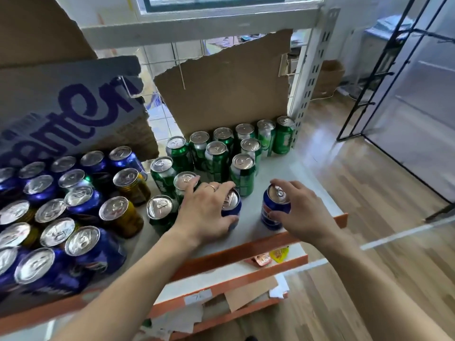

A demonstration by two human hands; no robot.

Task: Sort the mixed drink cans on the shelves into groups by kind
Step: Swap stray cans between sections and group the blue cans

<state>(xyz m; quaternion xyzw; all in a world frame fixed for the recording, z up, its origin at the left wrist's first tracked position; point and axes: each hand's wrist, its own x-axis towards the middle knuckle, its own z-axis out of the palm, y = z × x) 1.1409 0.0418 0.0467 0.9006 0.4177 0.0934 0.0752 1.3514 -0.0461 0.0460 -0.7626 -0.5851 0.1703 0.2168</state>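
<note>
Green cans (216, 156) crowd left hand (206, 212)

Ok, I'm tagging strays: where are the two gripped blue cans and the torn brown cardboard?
left blue can (231, 201): head view, on its lid.
right blue can (267, 208): head view, on its side wall.
torn brown cardboard (226, 89): head view, on its flat face.

Silver-topped green cans (218, 166), deep blue cans (101, 252) and two amber-yellow cans (139, 190); a white-and-red band on the front-right blue can (269, 216). White shelf (283, 173) edged in orange, plain brown cardboard (226, 89), grey carton flap (66, 102) lettered in purple, pale wood-grain floor (369, 193).
</note>
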